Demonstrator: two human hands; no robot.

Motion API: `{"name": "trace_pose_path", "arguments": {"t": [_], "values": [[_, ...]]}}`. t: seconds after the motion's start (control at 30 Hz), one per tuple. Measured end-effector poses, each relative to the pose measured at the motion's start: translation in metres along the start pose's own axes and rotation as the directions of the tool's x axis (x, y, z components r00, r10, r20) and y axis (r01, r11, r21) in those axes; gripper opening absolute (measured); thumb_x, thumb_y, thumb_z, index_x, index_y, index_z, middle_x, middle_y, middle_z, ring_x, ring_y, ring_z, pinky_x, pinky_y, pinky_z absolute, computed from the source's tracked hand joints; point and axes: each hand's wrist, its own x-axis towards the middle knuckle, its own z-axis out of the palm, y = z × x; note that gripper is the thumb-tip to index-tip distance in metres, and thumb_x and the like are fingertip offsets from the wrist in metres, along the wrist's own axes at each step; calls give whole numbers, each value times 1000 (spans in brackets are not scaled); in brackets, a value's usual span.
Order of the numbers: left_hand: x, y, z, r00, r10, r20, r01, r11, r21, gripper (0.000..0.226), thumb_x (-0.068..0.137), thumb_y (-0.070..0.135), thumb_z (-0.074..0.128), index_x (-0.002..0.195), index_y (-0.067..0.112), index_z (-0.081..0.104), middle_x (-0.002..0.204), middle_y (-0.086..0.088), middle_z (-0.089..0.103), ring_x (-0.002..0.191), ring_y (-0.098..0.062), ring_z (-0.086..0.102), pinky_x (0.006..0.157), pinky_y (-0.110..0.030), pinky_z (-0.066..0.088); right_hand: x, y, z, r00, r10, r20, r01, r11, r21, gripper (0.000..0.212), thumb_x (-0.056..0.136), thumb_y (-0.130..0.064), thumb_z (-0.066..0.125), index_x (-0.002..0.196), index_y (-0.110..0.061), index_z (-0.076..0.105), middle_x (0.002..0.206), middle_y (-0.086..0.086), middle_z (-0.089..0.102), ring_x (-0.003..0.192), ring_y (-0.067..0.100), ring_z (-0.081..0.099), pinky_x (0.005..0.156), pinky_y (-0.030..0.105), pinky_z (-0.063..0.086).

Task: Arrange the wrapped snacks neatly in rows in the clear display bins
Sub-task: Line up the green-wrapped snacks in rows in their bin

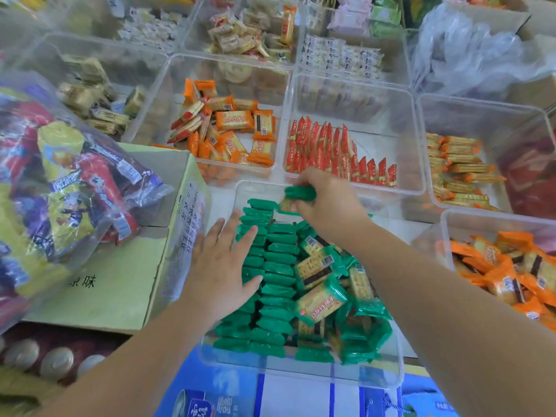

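Note:
A clear display bin (301,376) in front of me holds green wrapped snacks. Two neat rows of them (272,278) stand on edge along its left side, and a loose heap (337,299) lies on its right. My left hand (224,266) lies flat with straight fingers against the left row. My right hand (326,200) is at the bin's far end and pinches one green snack (300,194) just above the rows.
Other clear bins surround this one: red snacks in rows (337,155), loose orange snacks (228,127), orange-tipped packs (457,170) and an orange heap (511,272) at the right. A cardboard box (126,266) with a bag of sweets (60,188) sits at the left.

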Motion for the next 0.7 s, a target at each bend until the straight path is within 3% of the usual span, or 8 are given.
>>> {"name": "trace_pose_path", "arguments": {"t": [0.17,0.3,0.5,0.6,0.7], "values": [[1,-3,4,999,12,-52,-17,996,-83,96,88,60,60,161,22,11,168,-1,-12,149,-29,18,118,-50,29,18,7,30,966,47,255,56,922,-382,17,89,-10,63,99,-21,53,93,5,65,81,27,60,63,37,54],[1,-4,5,996,16,-82,-27,989,-142,94,87,55,65,160,22,16,169,-1,-6,142,-29,27,112,-48,36,29,12,47,927,92,363,70,910,-408,27,96,-23,61,123,-19,61,116,7,66,99,29,62,72,36,55],[0,-5,6,996,25,-80,-38,986,-163,91,88,53,64,160,24,17,168,0,-10,141,-27,29,112,-45,38,45,16,61,849,166,502,119,865,-487,32,105,-29,45,132,-15,56,124,10,64,108,30,59,78,36,51],[1,-5,6,998,24,-60,-28,996,-81,89,90,60,55,160,31,9,168,1,-14,146,-31,22,116,-53,30,48,14,59,805,170,569,157,863,-480,39,106,-31,43,142,-17,49,134,10,60,118,31,56,88,36,49],[1,-3,8,996,52,-79,-46,996,72,82,92,71,39,158,44,-2,167,2,-19,152,-38,-5,117,-69,-3,43,16,52,776,151,613,186,873,-451,43,109,-29,35,150,-20,43,145,10,54,129,31,50,99,36,44]]}}
